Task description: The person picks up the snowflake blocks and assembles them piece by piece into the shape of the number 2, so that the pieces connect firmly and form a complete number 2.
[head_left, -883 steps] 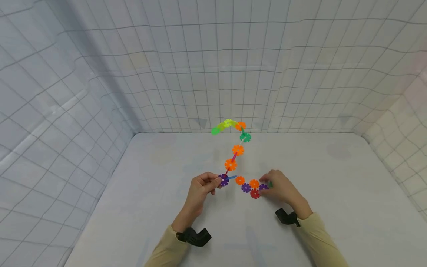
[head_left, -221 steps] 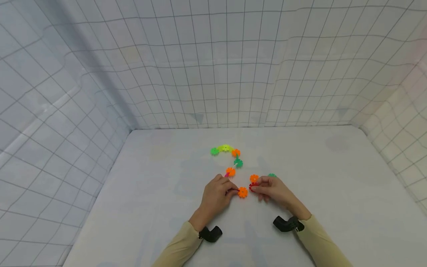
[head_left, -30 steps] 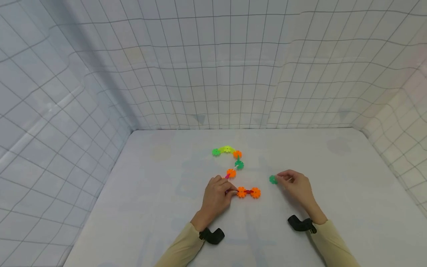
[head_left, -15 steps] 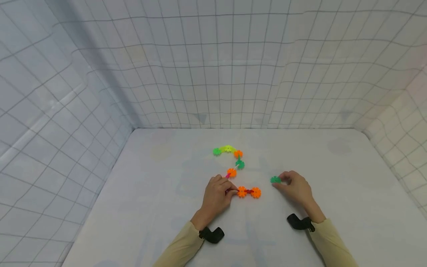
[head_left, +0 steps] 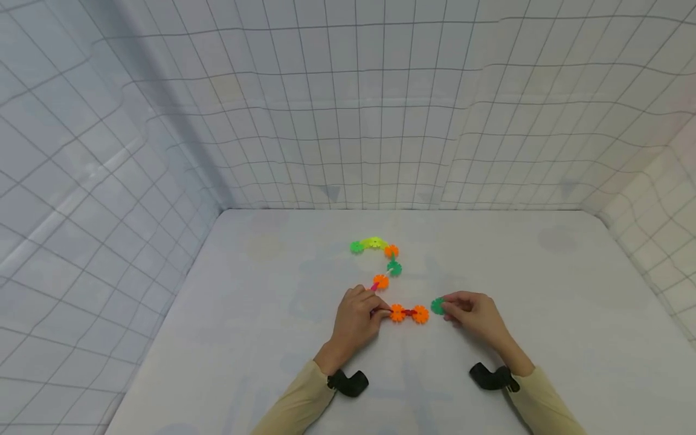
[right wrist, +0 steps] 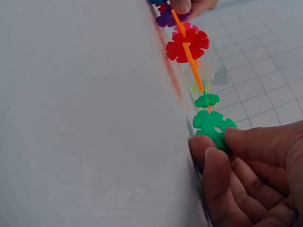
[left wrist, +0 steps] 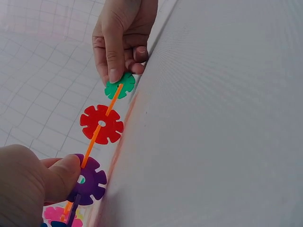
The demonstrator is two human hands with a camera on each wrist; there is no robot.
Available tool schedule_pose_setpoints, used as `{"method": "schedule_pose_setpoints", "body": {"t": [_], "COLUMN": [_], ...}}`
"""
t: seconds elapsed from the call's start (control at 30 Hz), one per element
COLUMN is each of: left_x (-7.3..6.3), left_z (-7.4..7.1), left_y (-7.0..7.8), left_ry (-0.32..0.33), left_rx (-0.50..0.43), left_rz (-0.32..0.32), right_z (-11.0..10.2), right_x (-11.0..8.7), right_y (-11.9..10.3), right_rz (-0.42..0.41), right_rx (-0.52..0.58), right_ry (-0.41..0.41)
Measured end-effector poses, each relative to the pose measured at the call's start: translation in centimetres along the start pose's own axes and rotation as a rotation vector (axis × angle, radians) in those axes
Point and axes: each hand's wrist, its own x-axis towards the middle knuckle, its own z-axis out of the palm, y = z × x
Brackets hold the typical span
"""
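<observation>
My left hand (head_left: 356,320) pinches a purple notched disc (left wrist: 94,184) in a chain of slotted plastic snowflake discs. From it the chain runs right through an orange disc (head_left: 397,312), a red disc (left wrist: 102,124) seen edge-on from the head, and an end orange disc (head_left: 420,314). Between thumb and fingers my right hand (head_left: 481,323) pinches a green disc (right wrist: 213,126), just right of that end disc. A small gap shows between the two in the head view.
Beyond my left hand the chain curves back through an orange disc (head_left: 381,281), a green disc (head_left: 394,267), another orange disc (head_left: 391,251) and a yellow disc (head_left: 374,242) to a light green disc (head_left: 356,246). A white table (head_left: 272,266) lies beneath, with grid-patterned walls (head_left: 353,121) around it.
Since the older frames, the red disc and a further orange disc have joined the chain. My right hand took up the green disc, turned it and brought it left, close to the chain's end.
</observation>
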Motion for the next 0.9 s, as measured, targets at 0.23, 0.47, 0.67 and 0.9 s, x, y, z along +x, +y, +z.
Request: {"method": "schedule_pose_setpoints", "body": {"t": [0.23, 0.47, 0.67, 0.9], "left_x": [0.09, 0.06, 0.05, -0.02], "left_z": [-0.04, 0.05, 0.09, 0.18], "left_y": [-0.09, -0.13, -0.11, -0.14], "left_ry": [0.006, -0.002, -0.014, -0.005], "left_rx": [0.002, -0.002, -0.003, -0.001], "left_rz": [0.003, -0.002, -0.008, -0.001], "right_z": [0.32, 0.38, 0.39, 0.41], "right_x": [-0.52, -0.66, -0.74, -0.7], "right_y": [-0.29, -0.16, 0.16, 0.23], "right_rz": [-0.052, -0.114, -0.12, -0.108], "right_rx": [-0.004, -0.093, -0.088, -0.076], "right_ry": [-0.041, -0.004, 0.011, 0.019]}}
